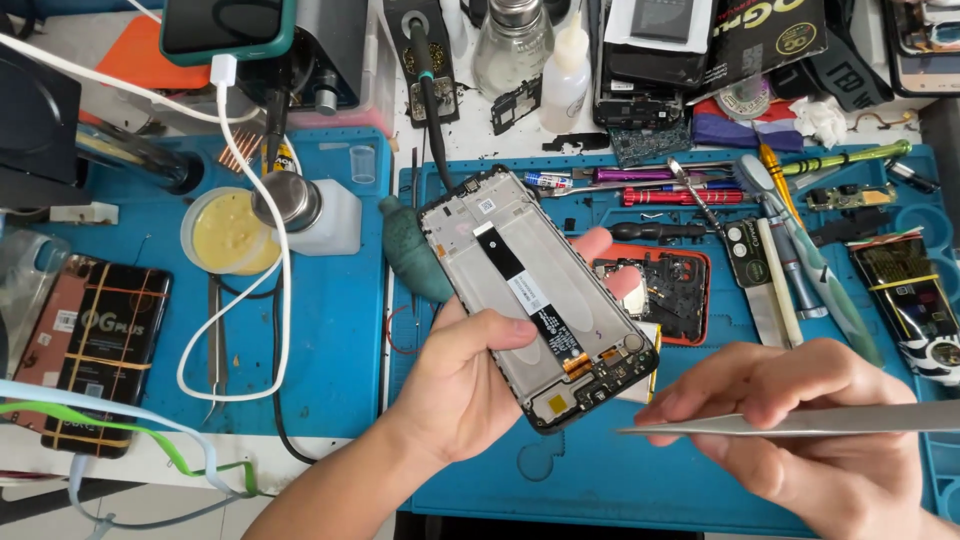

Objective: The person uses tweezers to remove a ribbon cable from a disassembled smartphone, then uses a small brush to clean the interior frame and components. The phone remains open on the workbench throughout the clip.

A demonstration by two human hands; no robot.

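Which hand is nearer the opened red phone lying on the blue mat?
Left. The left hand holds the phone frame with its fingertips right beside the red phone. The right hand, gripping tweezers, sits lower, clear of it.

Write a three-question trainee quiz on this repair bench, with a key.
1. True or false: the left hand holds the phone frame with its open inside facing up.
2. The right hand holds which tool? A) screwdriver B) tweezers C) brush
3. Fill in: the white cable loops across the blue ____.

Key: 1 true; 2 B; 3 mat. The tweezers' tips point left, toward the frame's bottom end, without touching it.
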